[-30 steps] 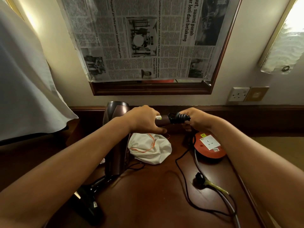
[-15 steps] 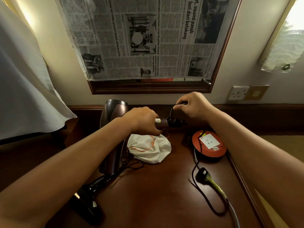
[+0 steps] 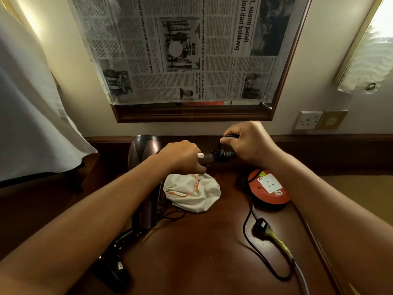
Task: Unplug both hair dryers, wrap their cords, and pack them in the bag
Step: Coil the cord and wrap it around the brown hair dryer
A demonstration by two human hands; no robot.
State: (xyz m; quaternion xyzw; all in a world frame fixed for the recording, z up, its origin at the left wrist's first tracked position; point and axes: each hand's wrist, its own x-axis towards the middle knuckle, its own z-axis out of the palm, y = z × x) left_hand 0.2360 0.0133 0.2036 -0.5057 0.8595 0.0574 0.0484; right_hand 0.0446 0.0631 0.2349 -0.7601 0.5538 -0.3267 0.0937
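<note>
Counted outward from the white drawstring bag [image 3: 192, 192] on the wooden desk [image 3: 202, 252]: one bag, and two hair dryers, a brown hair dryer [image 3: 146, 179] just left of the bag, its handle held above it, and a black hair dryer [image 3: 114, 265] further left and nearer the person. Right of the bag there is one red extension reel [image 3: 269, 193] and one black plug [image 3: 262, 227] lying loose. Beyond the bag, on the wall, hang one newspaper-covered mirror [image 3: 191, 54] and one white wall socket [image 3: 308, 120], and two hands, the left hand [image 3: 182, 156] and right hand [image 3: 246, 140], are above the bag.
</note>
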